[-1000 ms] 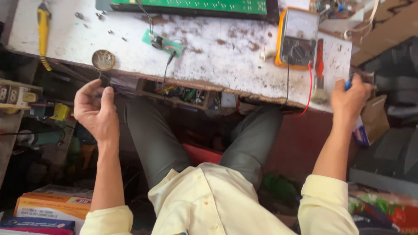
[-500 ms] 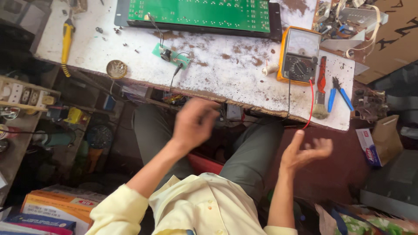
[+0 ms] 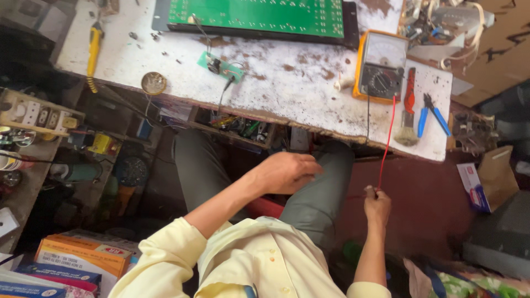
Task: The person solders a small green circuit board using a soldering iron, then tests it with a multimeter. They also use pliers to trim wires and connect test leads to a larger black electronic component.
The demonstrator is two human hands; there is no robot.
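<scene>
My left hand (image 3: 287, 172) hovers over my lap below the white workbench (image 3: 298, 83), fingers curled, nothing seen in it. My right hand (image 3: 377, 207) is lower right, pinched on the red test lead (image 3: 387, 140) that hangs down from the yellow multimeter (image 3: 381, 66) on the bench. A black lead (image 3: 368, 118) also drops from the meter. A small green circuit board (image 3: 222, 65) with a wire lies mid-bench. A large green board (image 3: 259, 16) lies along the far edge.
A red-handled brush (image 3: 408, 107) and blue pliers (image 3: 429, 113) lie at the bench's right end. A round tin (image 3: 153, 83) and a yellow tool (image 3: 93, 52) sit at the left. Shelves with parts stand left; boxes (image 3: 83, 256) lie bottom left.
Both hands have come down from the bench edges to my lap. The left hand moved right to the middle; the right hand took hold of the red lead.
</scene>
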